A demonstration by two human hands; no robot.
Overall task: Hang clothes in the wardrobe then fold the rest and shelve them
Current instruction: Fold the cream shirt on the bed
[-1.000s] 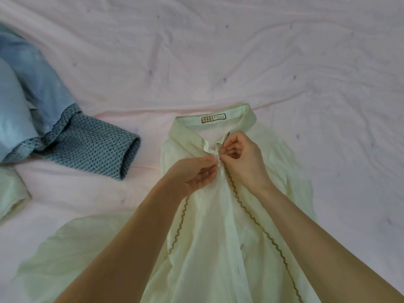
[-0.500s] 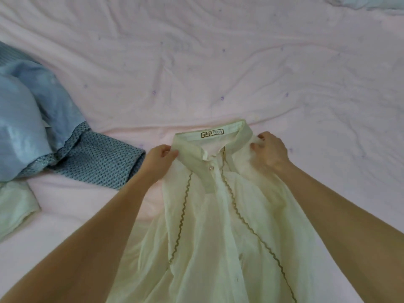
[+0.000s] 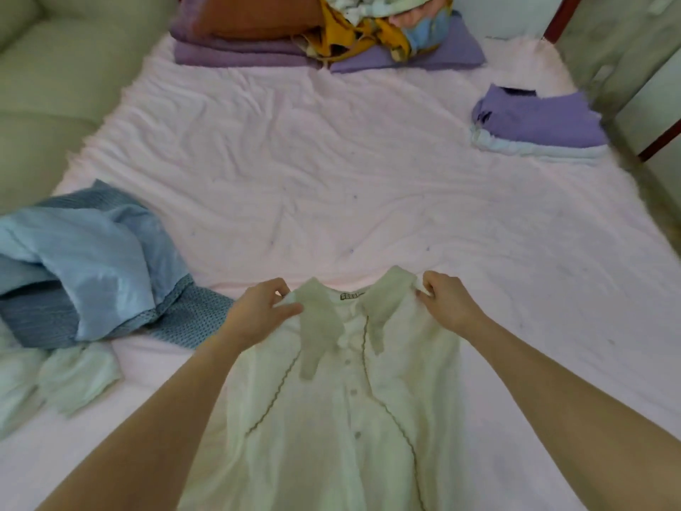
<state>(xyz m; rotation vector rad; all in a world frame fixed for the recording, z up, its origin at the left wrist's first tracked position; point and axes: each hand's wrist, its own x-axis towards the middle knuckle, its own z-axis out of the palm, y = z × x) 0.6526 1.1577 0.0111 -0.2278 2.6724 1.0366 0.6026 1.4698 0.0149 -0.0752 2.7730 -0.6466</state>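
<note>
Pale green blouse (image 3: 331,418): shoulders pinched by left hand (image 3: 258,311) and right hand (image 3: 447,304), held over pink bedsheet (image 3: 331,178).

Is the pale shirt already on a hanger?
No, the pale shirt has no hanger in it; the left hand and right hand pinch its shoulders beside the collar above the bed.

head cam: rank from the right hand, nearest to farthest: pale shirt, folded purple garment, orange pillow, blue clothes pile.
From the right hand:
1. Pale shirt: pinched at its shoulder, in hand.
2. Folded purple garment: right side of the bed, further back.
3. Blue clothes pile: left edge, past the left hand.
4. Orange pillow: far left end of the bed.
</note>
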